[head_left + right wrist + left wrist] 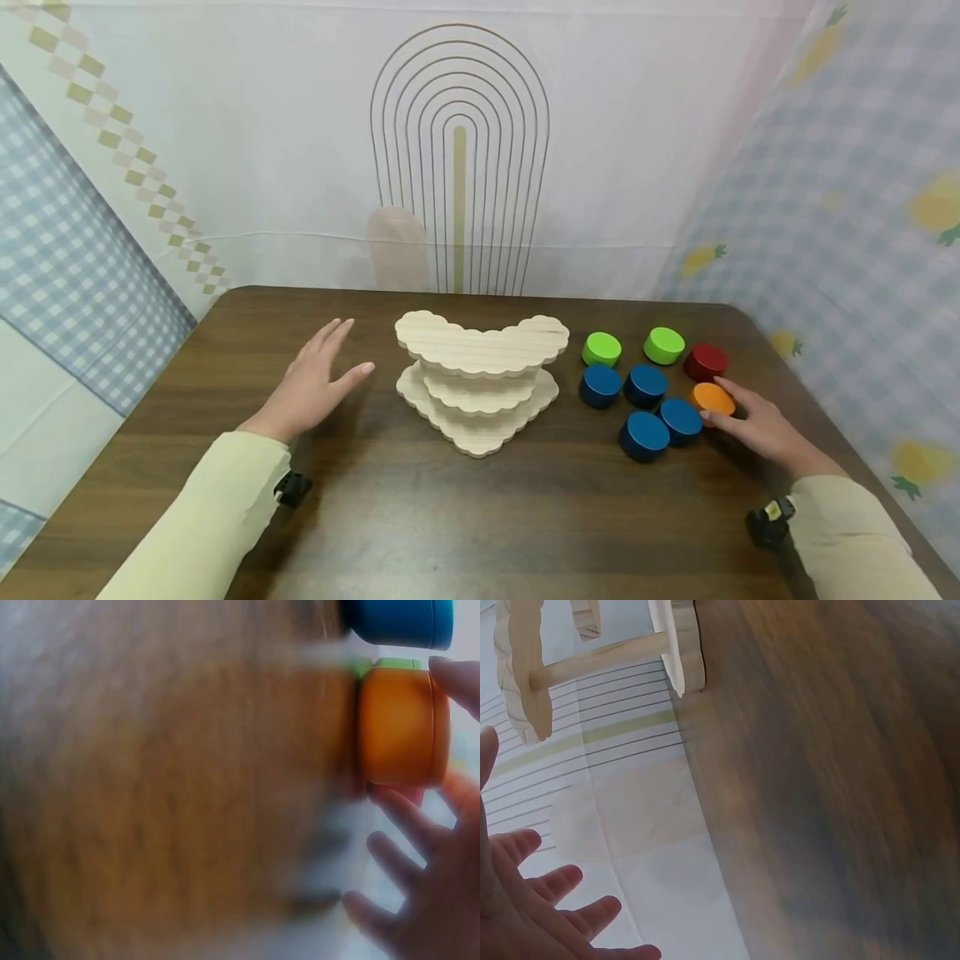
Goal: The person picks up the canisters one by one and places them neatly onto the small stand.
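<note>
At the right, my right hand (765, 427) has its thumb and index finger on opposite sides of an orange round tin (712, 398), pinching it near its lid. In the right wrist view the orange tin (397, 726) stands on the table, and the other fingers spread beside it. A dark red tin (706, 362) is just behind it, and a blue tin (681, 420) sits close on its left. My left hand (307, 383) is held over the table's left part with fingers spread, holding nothing. The left wrist view shows the same hand (532, 907) near a wooden stand (604, 658).
The pale wooden tiered stand (480, 350) with scalloped edges occupies the middle of the brown table (480, 525). Between it and my right hand are several more blue tins (645, 435) and two green tins (602, 350). Patterned cloth (300, 167) hangs behind and at both sides.
</note>
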Available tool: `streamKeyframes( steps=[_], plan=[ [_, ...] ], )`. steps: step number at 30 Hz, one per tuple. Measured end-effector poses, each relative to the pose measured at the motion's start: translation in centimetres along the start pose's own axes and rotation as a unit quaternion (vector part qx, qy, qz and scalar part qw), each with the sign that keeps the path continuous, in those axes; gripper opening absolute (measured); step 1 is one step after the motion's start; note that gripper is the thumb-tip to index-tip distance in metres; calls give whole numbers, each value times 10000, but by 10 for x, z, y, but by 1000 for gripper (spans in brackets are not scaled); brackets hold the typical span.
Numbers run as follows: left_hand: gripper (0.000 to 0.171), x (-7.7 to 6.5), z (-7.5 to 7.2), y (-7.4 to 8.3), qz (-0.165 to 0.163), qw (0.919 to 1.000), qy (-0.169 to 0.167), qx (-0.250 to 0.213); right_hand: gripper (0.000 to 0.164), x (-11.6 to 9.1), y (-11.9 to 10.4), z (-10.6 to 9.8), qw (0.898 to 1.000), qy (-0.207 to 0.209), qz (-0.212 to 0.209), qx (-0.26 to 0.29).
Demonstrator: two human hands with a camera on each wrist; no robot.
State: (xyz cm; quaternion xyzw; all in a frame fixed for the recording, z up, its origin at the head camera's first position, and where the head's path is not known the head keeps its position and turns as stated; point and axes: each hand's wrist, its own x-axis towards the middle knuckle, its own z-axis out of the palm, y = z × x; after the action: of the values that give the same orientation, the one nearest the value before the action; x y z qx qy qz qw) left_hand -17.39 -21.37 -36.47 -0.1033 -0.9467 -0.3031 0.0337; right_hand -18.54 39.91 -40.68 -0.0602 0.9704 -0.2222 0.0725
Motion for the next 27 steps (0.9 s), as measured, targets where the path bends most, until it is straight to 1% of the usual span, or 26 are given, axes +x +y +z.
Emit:
streamKeyframes(
  steps=[6,10,16,22,27],
  plan=[
    [77,12,2,5,15,9986,-75,-529,79,0,4,3,9999,66,47,64],
    [76,20,4,7,65,9970,-69,-772,79,2,5,3,9998,61,97,136],
    [72,31,8,14,167,9947,-113,-1006,80,4,7,3,9996,-1,170,225],
    [66,39,12,20,186,9932,-142,-1137,76,5,7,3,9994,15,-35,351],
    [61,44,14,22,173,9918,-237,-1244,71,7,8,3,9993,101,-160,318]
  ],
)
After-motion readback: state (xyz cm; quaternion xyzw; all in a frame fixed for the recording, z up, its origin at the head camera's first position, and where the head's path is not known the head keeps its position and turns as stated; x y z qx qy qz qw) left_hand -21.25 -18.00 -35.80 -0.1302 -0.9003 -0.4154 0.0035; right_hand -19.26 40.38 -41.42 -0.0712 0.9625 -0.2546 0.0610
